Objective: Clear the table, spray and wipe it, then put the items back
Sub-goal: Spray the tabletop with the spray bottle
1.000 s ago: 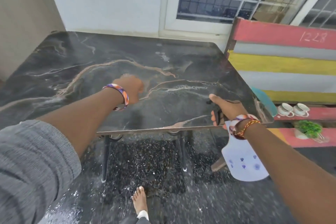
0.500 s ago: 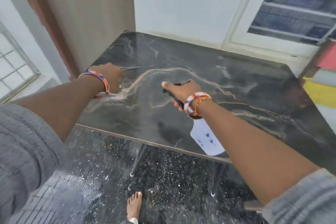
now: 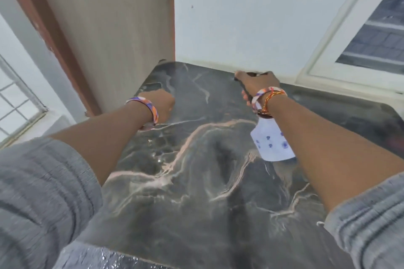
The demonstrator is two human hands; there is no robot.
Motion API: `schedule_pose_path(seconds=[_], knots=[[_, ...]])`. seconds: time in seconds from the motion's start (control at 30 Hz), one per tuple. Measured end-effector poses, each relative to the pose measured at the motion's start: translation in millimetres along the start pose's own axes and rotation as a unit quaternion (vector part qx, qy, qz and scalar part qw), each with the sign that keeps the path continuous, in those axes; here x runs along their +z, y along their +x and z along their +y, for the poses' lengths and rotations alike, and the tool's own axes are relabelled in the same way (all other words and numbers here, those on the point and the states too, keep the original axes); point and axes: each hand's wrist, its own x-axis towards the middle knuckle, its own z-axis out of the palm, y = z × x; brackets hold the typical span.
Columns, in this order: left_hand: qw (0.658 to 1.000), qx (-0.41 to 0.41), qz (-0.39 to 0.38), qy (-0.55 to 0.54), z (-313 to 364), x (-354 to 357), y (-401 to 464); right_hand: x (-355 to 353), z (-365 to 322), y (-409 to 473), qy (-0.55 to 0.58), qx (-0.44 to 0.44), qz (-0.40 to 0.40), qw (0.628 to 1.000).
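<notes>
The right hand (image 3: pixel 259 85) grips a white spray bottle (image 3: pixel 272 143) by its trigger head over the dark marble surface (image 3: pixel 196 181); the left hand (image 3: pixel 162 102) hovers fisted, contents hidden.

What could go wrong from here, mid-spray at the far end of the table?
1. The right hand aims the spray bottle close to the white wall and door; mist may land on them rather than the table.
2. The left hand is curled low over the far left of the table; whether it holds a cloth is hidden. If not, the spray may dry unwiped.
3. Both arms reach far forward, so leaning weight could shift the table.
</notes>
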Motion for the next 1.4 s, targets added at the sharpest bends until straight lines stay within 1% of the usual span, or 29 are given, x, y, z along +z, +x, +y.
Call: schedule_pose_path(seconds=[0.07, 0.17, 0.23, 0.3, 0.47, 0.5, 0.57, 0.63, 0.7, 0.8, 0.83, 0.93, 1.03, 1.2, 1.27, 1.4], knots=[[1.000, 0.022, 0.001, 0.005, 8.6, -2.0, 19.0, -23.7, 6.8, 21.1, -0.007, 0.013, 0.028, 0.999], [0.998, 0.051, -0.003, 0.021, 23.0, -1.1, 39.7, -70.5, 22.1, 38.7, 0.039, 0.082, 0.017, 0.996], [0.997, 0.073, -0.006, 0.020, 37.2, -0.1, 50.5, -103.5, 38.1, 40.8, 0.061, 0.121, 0.029, 0.990], [0.995, 0.095, -0.008, 0.015, 57.1, 0.3, 57.3, -132.6, 57.4, 35.8, 0.069, 0.132, 0.067, 0.987], [0.988, 0.151, -0.003, 0.033, 111.5, -10.6, 63.9, -178.6, 97.6, 6.7, 0.002, 0.139, 0.139, 0.981], [0.986, 0.162, -0.004, 0.032, 121.9, -13.2, 64.1, -185.6, 102.9, 0.9, 0.011, 0.146, 0.144, 0.979], [0.983, 0.181, 0.002, 0.022, 147.0, -19.1, 61.0, -201.4, 113.4, -10.3, 0.067, 0.162, 0.133, 0.975], [0.979, 0.203, 0.009, 0.007, 186.7, -26.1, 51.1, -227.8, 123.6, -28.4, 0.106, 0.158, 0.117, 0.975], [0.974, 0.228, 0.012, -0.011, 229.8, -34.9, 39.4, -257.5, 137.1, -44.8, 0.107, 0.136, 0.093, 0.981], [0.959, 0.275, 0.026, -0.058, 311.1, -47.1, 17.0, -314.5, 161.4, -74.6, 0.109, 0.072, 0.054, 0.990], [0.953, 0.290, 0.029, -0.078, 336.3, -50.9, 9.9, -329.8, 167.9, -82.4, 0.115, 0.053, 0.052, 0.991], [0.934, 0.333, 0.026, -0.123, 429.2, -56.9, -21.8, -392.6, 190.9, -108.2, 0.093, 0.014, 0.096, 0.991], [0.920, 0.362, -0.003, -0.148, 506.6, -52.5, -46.8, -448.7, 208.9, -136.6, 0.040, 0.025, 0.154, 0.987], [0.903, 0.405, -0.035, -0.141, 603.7, -43.7, -68.3, -528.3, 244.7, -167.4, 0.056, 0.007, 0.235, 0.970], [0.899, 0.413, -0.040, -0.141, 634.8, -41.1, -67.5, -553.2, 264.1, -168.0, 0.086, 0.010, 0.271, 0.959], [0.895, 0.421, -0.062, -0.136, 688.1, -31.7, -52.8, -585.1, 308.2, -150.1, 0.226, 0.008, 0.307, 0.924]])
